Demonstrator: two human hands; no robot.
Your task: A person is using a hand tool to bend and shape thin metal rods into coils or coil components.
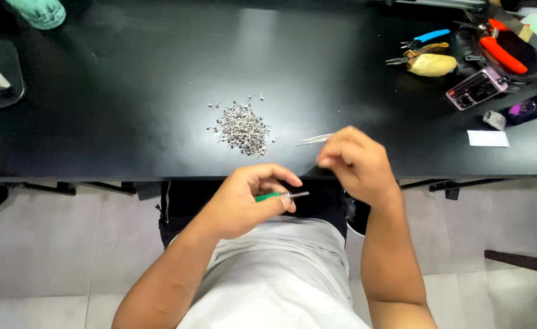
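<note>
Both hands busy just off the near edge of the desk

The left hand [244, 204] is closed in a grip on a small tool with a green handle [267, 197], whose thin metal tip [299, 195] points to the right. It hangs just below the near edge of the black desk [128, 73], over the person's lap. The right hand [356, 164] sits just beside it, slightly higher, at the near edge. Its fingers are pinched together; what they hold is too small to tell.

On the desk, near the middle of the near edge, lies 1 loose pile of small silver metal parts [242, 127]. Just to its right, touching the right hand's fingertips or nearly so, lies a small bundle of thin metal wires [314, 140].

At the far right corner sits a cluster of tools: blue-handled pliers [430, 37], yellow-handled pliers [430, 64], an orange-handled tool [500, 53] and a small pink-edged device [476, 88]. A white slip of paper [487, 138] lies near the right edge, closer to the person. A pale green object [37, 12] rests at the far left corner, with a dark tray [3, 91] along the left edge.
</note>
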